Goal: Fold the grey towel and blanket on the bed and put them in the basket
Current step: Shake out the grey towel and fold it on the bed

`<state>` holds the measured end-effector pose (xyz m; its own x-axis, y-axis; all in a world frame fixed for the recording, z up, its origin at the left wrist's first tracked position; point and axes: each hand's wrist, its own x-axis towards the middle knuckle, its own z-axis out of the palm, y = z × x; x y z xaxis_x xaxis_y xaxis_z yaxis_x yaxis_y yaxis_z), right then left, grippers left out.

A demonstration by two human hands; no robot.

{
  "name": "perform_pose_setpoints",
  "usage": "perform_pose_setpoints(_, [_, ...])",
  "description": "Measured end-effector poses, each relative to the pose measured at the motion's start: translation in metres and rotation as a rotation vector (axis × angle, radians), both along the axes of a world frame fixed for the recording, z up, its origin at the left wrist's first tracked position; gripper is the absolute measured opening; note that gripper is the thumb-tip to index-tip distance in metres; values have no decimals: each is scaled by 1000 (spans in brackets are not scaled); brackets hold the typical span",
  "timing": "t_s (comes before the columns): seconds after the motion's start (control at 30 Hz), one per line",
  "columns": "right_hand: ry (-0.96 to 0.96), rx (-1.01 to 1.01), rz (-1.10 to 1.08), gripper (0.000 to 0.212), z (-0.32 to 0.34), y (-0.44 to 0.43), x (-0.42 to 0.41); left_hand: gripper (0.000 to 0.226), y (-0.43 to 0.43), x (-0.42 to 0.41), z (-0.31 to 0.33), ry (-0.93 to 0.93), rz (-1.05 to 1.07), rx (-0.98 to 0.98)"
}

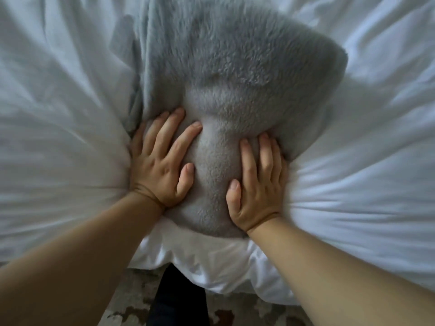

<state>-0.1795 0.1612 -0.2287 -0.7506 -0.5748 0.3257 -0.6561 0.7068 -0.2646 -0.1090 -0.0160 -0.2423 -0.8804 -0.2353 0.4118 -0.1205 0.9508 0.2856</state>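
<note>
Two hands, left [157, 170], right [257, 184], fingers straight, pressing rounded fluffy grey blanket [235, 78], crumpled white duvet [58, 114]

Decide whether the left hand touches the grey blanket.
Touching. The head view shows the left hand pressed flat on the grey blanket, fingers denting its pile.

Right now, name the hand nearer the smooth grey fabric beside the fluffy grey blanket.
Left. The left hand presses the fluffy grey blanket beside the smooth grey fabric; the right hand presses farther across.

Rumpled white duvet [70, 118] in soft, cool light — mottled beige-and-brown rug [127, 307] below its near edge
</note>
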Motion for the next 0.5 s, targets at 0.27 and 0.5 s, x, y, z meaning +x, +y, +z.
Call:
perform_pose_setpoints(0.27, [-331, 124, -86, 57, 86, -1, -1, 59, 9, -2, 97, -352, 97, 355])
perform_pose_setpoints(0.5, [-839, -23, -489, 67, 139, -2, -25, 78, -9, -25, 143, -395, 694, 1142])
